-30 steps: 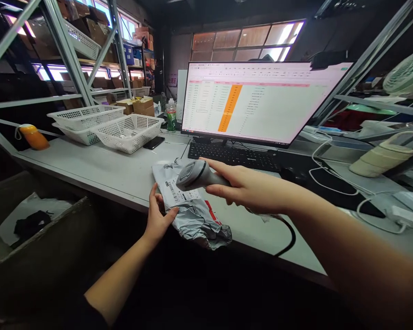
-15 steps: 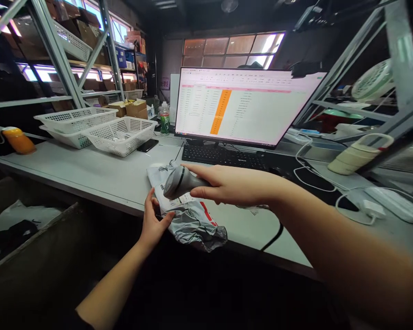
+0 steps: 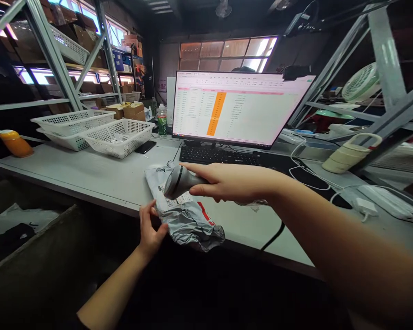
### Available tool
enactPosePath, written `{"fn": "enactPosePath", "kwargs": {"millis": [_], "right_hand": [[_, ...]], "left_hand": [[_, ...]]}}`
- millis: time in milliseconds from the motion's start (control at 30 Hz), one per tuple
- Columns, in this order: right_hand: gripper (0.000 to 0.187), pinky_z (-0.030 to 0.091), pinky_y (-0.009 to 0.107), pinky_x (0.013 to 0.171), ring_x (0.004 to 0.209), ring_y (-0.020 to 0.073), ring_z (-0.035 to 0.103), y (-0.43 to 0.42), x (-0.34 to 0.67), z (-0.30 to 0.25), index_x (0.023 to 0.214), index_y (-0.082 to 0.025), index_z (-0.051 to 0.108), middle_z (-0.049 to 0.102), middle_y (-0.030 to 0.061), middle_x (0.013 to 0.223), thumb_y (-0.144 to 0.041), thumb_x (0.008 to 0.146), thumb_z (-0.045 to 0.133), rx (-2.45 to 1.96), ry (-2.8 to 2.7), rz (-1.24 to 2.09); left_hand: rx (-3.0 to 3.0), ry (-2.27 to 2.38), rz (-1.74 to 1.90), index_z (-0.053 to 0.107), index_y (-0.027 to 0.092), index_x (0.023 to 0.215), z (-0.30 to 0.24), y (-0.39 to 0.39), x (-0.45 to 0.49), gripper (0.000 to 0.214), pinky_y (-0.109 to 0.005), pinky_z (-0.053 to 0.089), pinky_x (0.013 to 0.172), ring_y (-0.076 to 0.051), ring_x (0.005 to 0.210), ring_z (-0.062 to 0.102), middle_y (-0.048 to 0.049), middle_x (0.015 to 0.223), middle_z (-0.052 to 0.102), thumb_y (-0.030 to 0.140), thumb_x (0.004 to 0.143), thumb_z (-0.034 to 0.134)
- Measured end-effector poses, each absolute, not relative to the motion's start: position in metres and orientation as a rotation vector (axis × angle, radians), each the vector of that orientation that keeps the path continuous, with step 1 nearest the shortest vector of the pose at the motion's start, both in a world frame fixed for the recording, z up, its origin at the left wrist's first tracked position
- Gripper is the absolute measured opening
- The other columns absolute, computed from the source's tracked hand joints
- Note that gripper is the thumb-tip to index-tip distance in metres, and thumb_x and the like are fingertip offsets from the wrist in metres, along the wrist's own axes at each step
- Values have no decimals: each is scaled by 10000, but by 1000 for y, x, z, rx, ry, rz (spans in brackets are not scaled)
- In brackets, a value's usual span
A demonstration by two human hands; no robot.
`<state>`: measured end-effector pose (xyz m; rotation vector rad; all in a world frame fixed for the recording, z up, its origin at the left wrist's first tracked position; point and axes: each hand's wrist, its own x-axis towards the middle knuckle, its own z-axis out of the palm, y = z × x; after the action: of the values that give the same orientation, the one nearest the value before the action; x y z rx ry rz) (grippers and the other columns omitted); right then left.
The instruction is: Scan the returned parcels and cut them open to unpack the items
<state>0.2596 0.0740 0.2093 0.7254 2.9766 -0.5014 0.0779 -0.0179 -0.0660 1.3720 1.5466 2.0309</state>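
My right hand (image 3: 223,182) is closed around a grey barcode scanner (image 3: 179,181), its head tilted down over the mailing bag. The crumpled grey-white plastic mailing bag (image 3: 189,222) lies on the desk, with its lower end reaching over the front edge. A white printed label (image 3: 182,200) on the bag shows partly beneath the scanner. At the bag's left edge is my left hand (image 3: 151,231), thumb and fingers apart, the tips touching or very close to the plastic. Whatever is inside the bag is hidden.
Behind the bag stand a keyboard (image 3: 220,156) and a monitor (image 3: 248,110) showing a spreadsheet. White baskets (image 3: 124,142), a phone (image 3: 146,146) and a green-labelled bottle (image 3: 162,121) are at the left. Cables and a cream cup (image 3: 347,156) sit at the right. A bin (image 3: 37,243) stands below left.
My left hand has shifted slightly down and left, its thumb drawing back from the bag's surface to its edge. The scanner stays over the label in my right hand. The view has turned slightly.
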Motion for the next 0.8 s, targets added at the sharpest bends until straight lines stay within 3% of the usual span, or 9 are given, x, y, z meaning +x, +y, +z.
{"fn": "enactPosePath", "kwargs": {"millis": [133,233,367,467,600,800], "right_hand": [[653,434,246,453,482,135,573,80,253,212,1493,-234,432,699,20,790,-484,906,573,779,2910,-633],[568,426,257,447,477,154,573,80,242,218,1418,-220,511,658,6,680,-462,907,570,802,2810,-622],[532,418,261,458,486,146,560,75,224,229,1411,-177,481,649,22,724,-423,939,508,766,2683,-549],[608,403,263,464,486,149,557,73,216,234,1472,-161,403,624,12,689,-456,951,502,741,2648,-477],[616,395,264,467,495,152,564,72,215,235,1481,-170,400,638,20,713,-458,950,516,738,2684,-435],[584,440,233,495,541,131,597,67,230,233,1489,-212,407,695,47,879,-372,946,549,721,2814,-603]], "left_hand": [[1924,1553,1962,585,222,1210,-79,-35,89,721,-393,518,766,-281,950,534,-115,1059,478,608,645,810],[2100,1507,1867,503,251,1300,-77,-40,94,649,-323,537,669,-273,990,589,-160,1232,484,393,742,802],[2247,1360,1803,427,258,1395,-67,-38,92,627,-348,576,791,-261,1103,601,-152,1320,507,179,826,680],[2305,1305,1773,466,220,1383,-63,-36,90,590,-368,560,899,-243,1135,588,-134,1269,536,116,823,619],[2295,1375,1769,500,200,1364,-62,-38,89,590,-314,559,827,-203,1004,594,-102,1119,534,77,790,561],[2204,1505,1897,646,175,967,-44,-43,60,270,-300,505,743,-176,848,540,-62,948,480,77,789,469]]}}
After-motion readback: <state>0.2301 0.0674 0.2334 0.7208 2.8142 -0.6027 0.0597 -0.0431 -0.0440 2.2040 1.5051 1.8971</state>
